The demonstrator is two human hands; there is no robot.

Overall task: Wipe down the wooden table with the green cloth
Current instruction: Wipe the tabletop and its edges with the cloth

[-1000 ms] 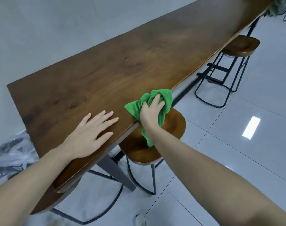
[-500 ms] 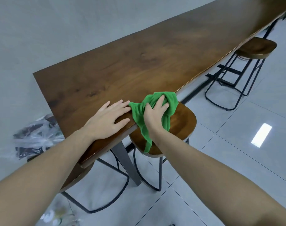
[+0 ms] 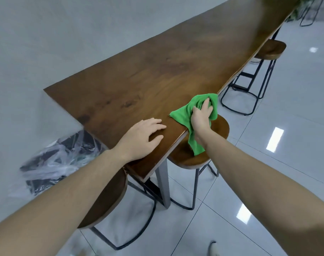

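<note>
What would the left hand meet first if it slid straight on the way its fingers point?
Probably the crumpled green cloth, held at the dark wooden table's near edge by the right hand. The left hand lies flat, fingers pointing that way, bare wood between.

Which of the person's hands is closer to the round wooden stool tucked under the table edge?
Right. The right hand grips the green cloth directly above the round wooden stool; the left hand rests flat on the wooden table, farther away.

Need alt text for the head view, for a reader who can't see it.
A person's right hand grips a green cloth at the near edge of a long wooden table, while the left hand rests flat on its corner. Stools stand below on a tiled floor.
</note>
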